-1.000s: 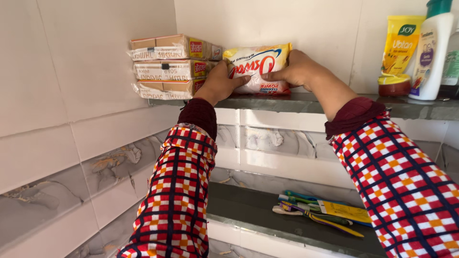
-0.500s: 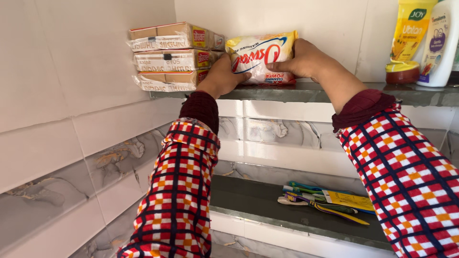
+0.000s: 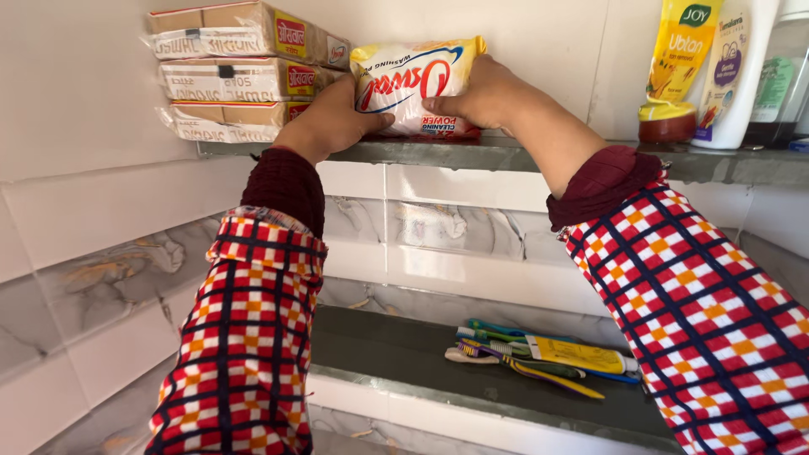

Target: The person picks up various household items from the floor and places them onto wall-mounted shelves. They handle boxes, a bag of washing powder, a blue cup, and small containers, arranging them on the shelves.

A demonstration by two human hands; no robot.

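Both hands grip a white and yellow pouch of washing powder (image 3: 413,82) that stands upside down on the upper grey stone shelf (image 3: 506,156). My left hand (image 3: 329,118) clasps its left end, and my right hand (image 3: 476,94) clasps its right end, fingers across the front. Just left of the pouch, touching my left hand, is a stack of three wrapped brown soap bars (image 3: 240,72) in the wall corner. Both forearms wear red, white and blue checked sleeves with maroon cuffs.
At the shelf's right end stand a yellow tube (image 3: 678,59) on its cap and a white bottle (image 3: 731,76). The lower grey shelf (image 3: 388,354) holds several toothbrushes (image 3: 506,352) and a yellow toothpaste tube (image 3: 581,355). White and marbled tiles cover the walls.
The view has shifted so the shelf and its things sit further left and higher in the frame. Both hands keep their grip on the pouch, which stays beside the soap stack.
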